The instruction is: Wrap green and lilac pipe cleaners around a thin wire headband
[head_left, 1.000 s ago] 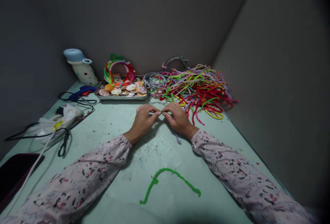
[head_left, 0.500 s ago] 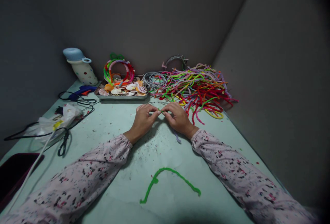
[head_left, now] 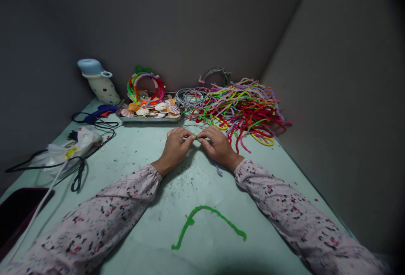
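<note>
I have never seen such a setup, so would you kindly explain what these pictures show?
There is no machine here: a person works bare-handed, seen through a camera worn on the head, looking forward and down. The left hand and right hand pinch a small green piece between them, partly hidden. On the pale table, a bent green pipe cleaner lies nearer the camera. Beyond the hands are a tray of shells, a wire coil and a colourful pile of pipe cleaners, with a bottle at back left.
</note>
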Available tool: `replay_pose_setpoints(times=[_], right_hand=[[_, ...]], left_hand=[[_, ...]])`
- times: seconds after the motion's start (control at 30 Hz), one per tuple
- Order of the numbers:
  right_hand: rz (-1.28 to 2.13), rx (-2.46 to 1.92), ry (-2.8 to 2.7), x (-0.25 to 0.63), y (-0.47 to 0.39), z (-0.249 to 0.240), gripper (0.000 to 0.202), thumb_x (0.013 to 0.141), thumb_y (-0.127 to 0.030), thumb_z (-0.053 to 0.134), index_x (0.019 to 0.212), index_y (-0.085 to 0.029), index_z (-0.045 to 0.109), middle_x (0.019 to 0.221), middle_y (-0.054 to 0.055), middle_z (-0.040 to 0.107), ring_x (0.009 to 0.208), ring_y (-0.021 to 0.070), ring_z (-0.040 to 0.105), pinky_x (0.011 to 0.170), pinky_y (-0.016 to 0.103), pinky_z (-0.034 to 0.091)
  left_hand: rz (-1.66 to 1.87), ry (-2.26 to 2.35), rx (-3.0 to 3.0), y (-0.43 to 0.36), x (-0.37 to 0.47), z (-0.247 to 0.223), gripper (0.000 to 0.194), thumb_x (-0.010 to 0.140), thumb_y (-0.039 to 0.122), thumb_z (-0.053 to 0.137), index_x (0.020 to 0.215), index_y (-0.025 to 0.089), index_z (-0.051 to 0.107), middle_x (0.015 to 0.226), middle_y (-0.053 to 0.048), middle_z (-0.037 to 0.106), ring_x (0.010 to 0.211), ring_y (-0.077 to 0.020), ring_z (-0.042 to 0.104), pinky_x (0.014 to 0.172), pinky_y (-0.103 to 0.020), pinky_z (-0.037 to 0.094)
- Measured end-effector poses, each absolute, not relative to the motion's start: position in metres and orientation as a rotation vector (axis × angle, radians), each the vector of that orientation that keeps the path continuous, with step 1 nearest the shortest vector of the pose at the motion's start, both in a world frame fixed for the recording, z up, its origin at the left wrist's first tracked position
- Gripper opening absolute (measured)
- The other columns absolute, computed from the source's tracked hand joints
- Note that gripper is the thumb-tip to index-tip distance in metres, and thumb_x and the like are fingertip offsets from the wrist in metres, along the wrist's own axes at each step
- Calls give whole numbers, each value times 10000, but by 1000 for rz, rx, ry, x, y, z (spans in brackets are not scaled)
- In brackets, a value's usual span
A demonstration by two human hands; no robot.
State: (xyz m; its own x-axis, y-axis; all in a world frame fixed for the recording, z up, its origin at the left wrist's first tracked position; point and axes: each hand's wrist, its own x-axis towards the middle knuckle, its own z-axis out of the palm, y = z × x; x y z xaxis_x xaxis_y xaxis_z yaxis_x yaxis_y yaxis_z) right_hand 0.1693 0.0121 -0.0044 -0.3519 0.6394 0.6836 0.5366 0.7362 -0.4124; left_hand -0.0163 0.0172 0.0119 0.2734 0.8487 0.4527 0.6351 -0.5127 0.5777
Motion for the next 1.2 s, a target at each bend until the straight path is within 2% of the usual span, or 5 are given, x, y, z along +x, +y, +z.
replay_pose_setpoints(times=[0.27, 0.83, 1.07, 1.2], right_hand=[[106, -868, -2027, 169, 12, -2, 79, 883, -244, 602, 954, -213, 618, 893, 63, 639, 909, 229, 553, 847, 406, 448], [105, -862, -2034, 169, 13, -4, 44, 899, -246, 582, 914, -217, 612, 871, 59, 629, 895, 220, 551, 828, 396, 451], [81, -895, -2006, 169, 13, -2, 52, 906, -249, 579, 912, -206, 607, 870, 60, 643, 890, 220, 555, 836, 399, 448], [75, -894, -2007, 169, 13, -3, 48, 904, -254, 581, 908, -213, 606, 869, 59, 640, 893, 222, 556, 832, 399, 450]], left_hand=[[1069, 1386, 2260, 17, -16, 12, 187, 886, 324, 552, 793, 199, 656, 816, -16, 677, 854, -188, 590, 878, -355, 397], [1049, 1370, 2275, 18, -16, 11, 214, 890, 318, 541, 768, 189, 660, 796, -19, 669, 841, -187, 591, 894, -365, 382], [1073, 1349, 2252, 16, -16, 13, 188, 903, 342, 531, 847, 209, 652, 872, -17, 673, 908, -194, 582, 905, -366, 368], [1072, 1362, 2251, 16, -16, 12, 169, 894, 321, 537, 828, 208, 645, 851, -15, 664, 893, -193, 579, 894, -364, 375]])
